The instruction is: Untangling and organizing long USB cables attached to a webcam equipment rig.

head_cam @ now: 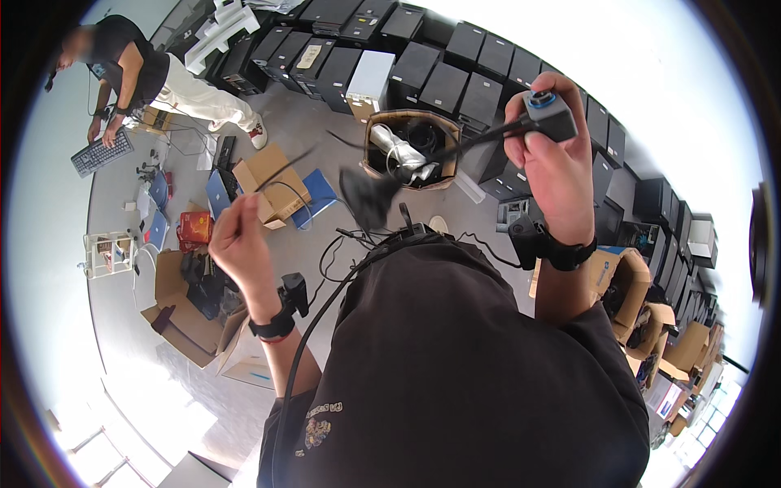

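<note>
My right hand [558, 174], raised at the right, grips a small dark box-shaped device [558, 122] with a blue-ringed round part, like a small camera. From it a black stalk [482, 139] runs left towards a blurred black piece [369, 195], perhaps its base. My left hand [244, 244] is raised at the left, its fingertips pinched on a thin black cable [287, 168]. The cable's far course is blurred. Each wrist wears a black strap with a small camera, the left wrist camera [295, 294] and the right wrist camera [526, 235].
Ahead stands a cardboard box [454, 174] of cables, before rows of black computer towers [442, 85]. Open cartons lie left [177, 317] and right [631, 287]. Another carton [268, 177] rests by a blue folder [317, 192]. At far left a person [131, 67] bends over a keyboard [102, 152].
</note>
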The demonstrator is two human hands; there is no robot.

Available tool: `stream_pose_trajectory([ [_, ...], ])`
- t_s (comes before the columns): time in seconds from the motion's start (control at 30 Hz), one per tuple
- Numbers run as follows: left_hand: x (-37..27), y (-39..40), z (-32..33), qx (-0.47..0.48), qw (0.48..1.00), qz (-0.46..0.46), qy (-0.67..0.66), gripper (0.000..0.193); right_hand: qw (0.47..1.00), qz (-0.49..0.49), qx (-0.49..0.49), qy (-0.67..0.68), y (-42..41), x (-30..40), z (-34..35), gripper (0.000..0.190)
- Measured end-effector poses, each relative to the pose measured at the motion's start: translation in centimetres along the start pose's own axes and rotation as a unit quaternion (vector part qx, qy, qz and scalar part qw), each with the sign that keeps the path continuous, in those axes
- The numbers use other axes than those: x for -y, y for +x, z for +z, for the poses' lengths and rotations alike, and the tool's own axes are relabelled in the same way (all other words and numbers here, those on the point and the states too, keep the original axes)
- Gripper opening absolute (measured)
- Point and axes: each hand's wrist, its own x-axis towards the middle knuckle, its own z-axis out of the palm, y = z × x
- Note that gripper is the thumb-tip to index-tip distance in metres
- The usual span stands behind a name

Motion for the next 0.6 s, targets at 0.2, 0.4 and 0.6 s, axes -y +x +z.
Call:
stream_pose_trajectory([
  [0.2,0.1,-0.1,-3.1,0.161,0.973,0.030,-0.162,0.009,0.970,-0.062,-0.193,-0.132,0.3,-1.2,-0.2,0.037],
  [0.4,0.2,-1.0,-1.6,0.292,0.954,-0.015,0.069,0.016,0.973,0.007,-0.145,0.179,0.3,-1.0,-1.8,0.021],
  [0.6,3.2,-0.7,-2.0,0.150,0.966,-0.035,0.206,0.017,0.973,-0.046,-0.142,0.177,0.6,0.2,-2.6,0.020],
])
